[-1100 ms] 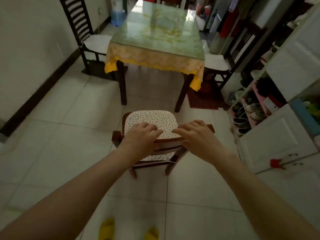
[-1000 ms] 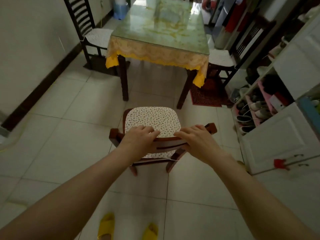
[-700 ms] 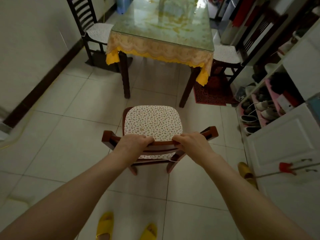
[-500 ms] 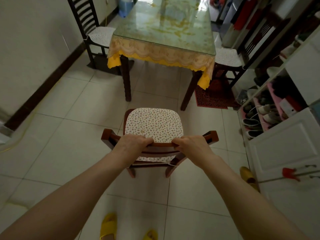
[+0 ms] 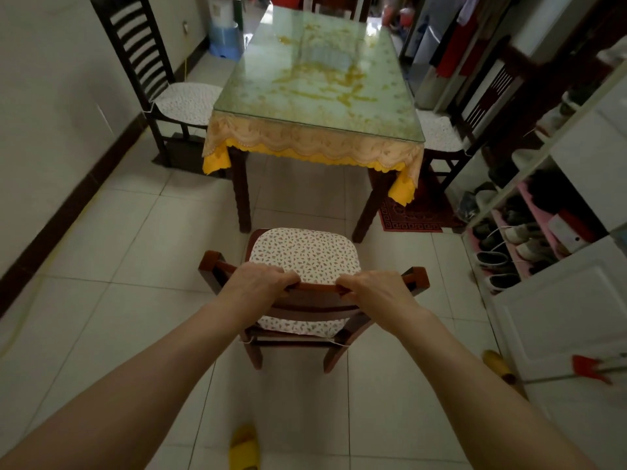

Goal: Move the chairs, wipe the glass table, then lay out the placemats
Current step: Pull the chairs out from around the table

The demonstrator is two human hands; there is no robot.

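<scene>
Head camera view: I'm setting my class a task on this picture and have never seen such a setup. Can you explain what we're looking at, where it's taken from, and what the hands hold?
There is no machine here. A person wears one wide-angle camera on the head, looking forward and down, so the two bare arms reach in from the bottom edge. The left hand and right hand each grip the top rail of a wooden chair with a speckled seat cushion. It stands on the tiled floor, apart from the glass table. Under the glass lies a patterned cloth with a yellow fringe; no placemats show on it. One darker chair stands at the table's left side, another at its right. A shoe shelf lines the right.
</scene>
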